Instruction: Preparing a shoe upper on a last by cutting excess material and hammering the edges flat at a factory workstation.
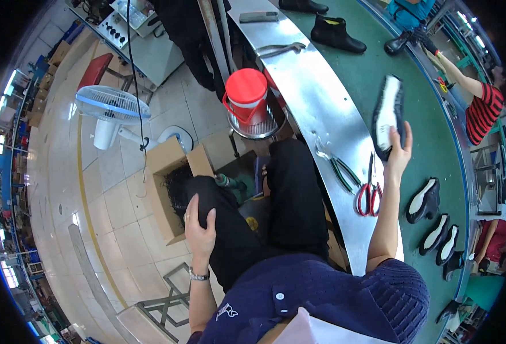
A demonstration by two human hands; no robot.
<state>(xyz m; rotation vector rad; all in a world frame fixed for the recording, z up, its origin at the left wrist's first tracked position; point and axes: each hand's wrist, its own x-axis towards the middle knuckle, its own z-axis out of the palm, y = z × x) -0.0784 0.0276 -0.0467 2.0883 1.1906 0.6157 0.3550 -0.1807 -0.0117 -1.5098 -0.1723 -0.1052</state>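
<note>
My right hand (400, 150) reaches over the green belt and grips a black shoe (387, 112), its white underside facing up. The thumb lies on the white sole and the fingers go round the side. Below it, on the metal ledge, lie red-handled scissors (370, 198) and lasting pliers (340, 166) with green grips. My left hand (200, 229) is by my left knee, fingers apart, with nothing in it. Beside that knee stands an open cardboard box (172, 166) holding dark material.
Several black shoes (424, 200) rest on the green belt (367, 74); a black boot (336, 35) stands farther up. Grey pliers (281, 50) and a grey block (258, 17) lie on the metal ledge (313, 86). A red-lidded bucket (246, 94) and a fan (112, 106) stand left. A co-worker (479, 100) sits across.
</note>
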